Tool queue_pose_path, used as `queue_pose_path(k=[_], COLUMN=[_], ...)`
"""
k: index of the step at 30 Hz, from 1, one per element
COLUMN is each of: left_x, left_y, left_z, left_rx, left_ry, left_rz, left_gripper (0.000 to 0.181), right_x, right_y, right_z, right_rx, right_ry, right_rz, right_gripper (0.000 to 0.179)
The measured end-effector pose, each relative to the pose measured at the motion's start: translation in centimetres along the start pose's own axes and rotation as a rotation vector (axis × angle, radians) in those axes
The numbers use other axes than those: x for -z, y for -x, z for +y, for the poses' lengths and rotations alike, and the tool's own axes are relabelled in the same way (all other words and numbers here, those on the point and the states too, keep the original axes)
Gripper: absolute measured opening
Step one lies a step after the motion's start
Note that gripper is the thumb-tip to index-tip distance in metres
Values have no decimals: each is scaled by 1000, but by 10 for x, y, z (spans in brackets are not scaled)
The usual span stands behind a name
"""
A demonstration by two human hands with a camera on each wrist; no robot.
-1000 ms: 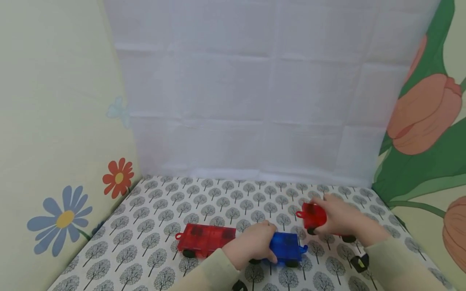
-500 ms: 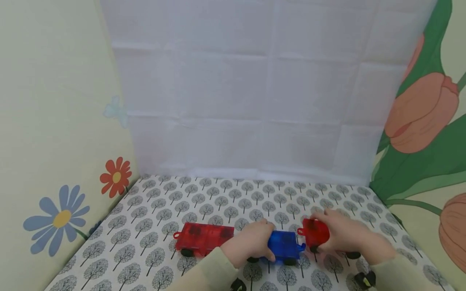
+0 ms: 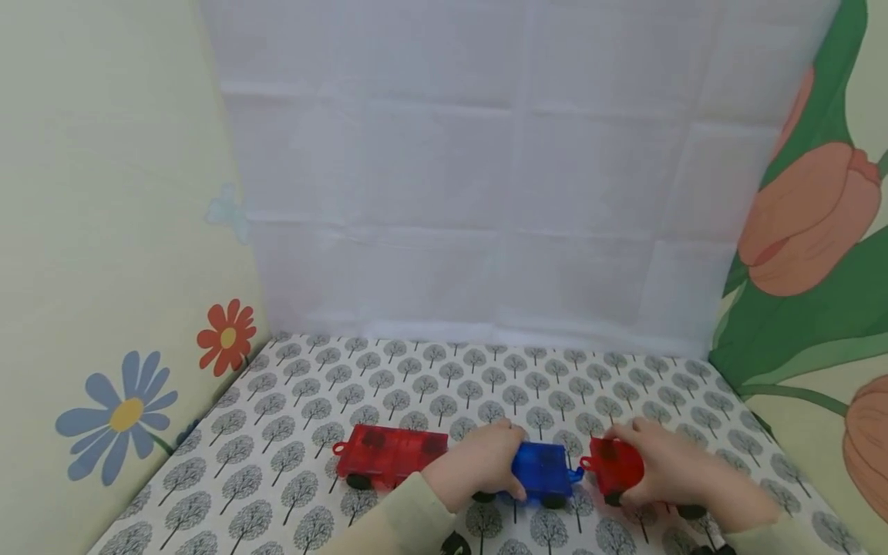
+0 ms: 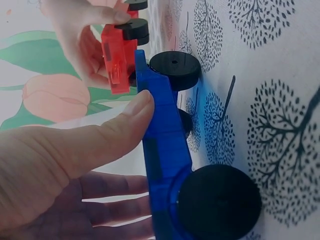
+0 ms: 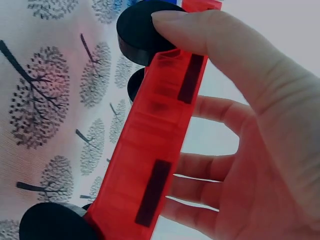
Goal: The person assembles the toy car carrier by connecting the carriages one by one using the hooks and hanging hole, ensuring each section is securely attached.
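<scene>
My left hand grips a translucent blue toy car base with black wheels, standing on the cloth. Its thumb presses the near side in the left wrist view, and the other fingers reach behind. A small hook sticks out at the blue base's right end. Further right, my right hand holds a red toy car base, with the thumb against a front wheel. The red base's loop points at the blue hook, very near it. Whether they touch, I cannot tell.
Left of my left hand stands another red car base, a loop at its left end; my hand hides its right end. A tree-print cloth covers the table. White fabric hangs behind, with flower-painted walls at both sides.
The right hand has brought its red base nearer to me and slightly right, so its loop is now level with the blue hook. The left hand and blue base stay in place.
</scene>
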State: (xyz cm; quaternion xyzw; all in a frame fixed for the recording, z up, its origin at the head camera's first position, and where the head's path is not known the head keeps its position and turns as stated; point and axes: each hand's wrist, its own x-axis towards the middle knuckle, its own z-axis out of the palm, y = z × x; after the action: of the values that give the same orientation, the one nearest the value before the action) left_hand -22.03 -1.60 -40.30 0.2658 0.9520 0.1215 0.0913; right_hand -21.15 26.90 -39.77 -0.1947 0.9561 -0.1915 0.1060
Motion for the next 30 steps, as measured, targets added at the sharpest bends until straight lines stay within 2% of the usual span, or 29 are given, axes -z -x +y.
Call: queue_pose_path(k=[15,23,30], left_x=[0,1,1], left_y=[0,0,0], left_z=[0,1,0], left_rx=[10,14,4], left_ry=[4,-5,-9], left_rz=[-11,-10,1], left_gripper=[74,76,75], right_x=[-12,-14,-15], right_y=[-1,-2,-3], right_z=[0,0,2], right_rx=[42,1,25], right_ry=[16,34,31], right_rz=[42,58,55], right_gripper=[76,78,78])
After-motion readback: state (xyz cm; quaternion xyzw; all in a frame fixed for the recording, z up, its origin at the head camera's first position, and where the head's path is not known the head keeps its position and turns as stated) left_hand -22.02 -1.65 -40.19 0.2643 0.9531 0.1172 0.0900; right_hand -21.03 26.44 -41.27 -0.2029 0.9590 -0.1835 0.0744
